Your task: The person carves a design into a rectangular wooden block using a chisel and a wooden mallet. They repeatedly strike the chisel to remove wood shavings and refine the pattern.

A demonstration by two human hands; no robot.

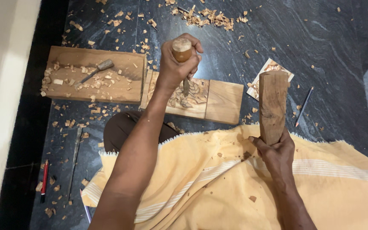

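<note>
From the head camera, a dark veined stone floor (320, 38) is strewn with pale wood chips (211, 18), a pale wall edge runs down the left, and a yellow cloth (218, 179) covers the person's lap. The left hand (176, 64) is clenched round the wooden handle of a chisel (182, 50), its blade set on the carved wooden panel (194, 99) lying flat on the floor (a second board (94, 74) beside it carries another chisel (93, 71)). The right hand (277, 153) grips the lower end of an upright wooden mallet (272, 104), fingers wrapped tight, off to the panel's right.
</note>
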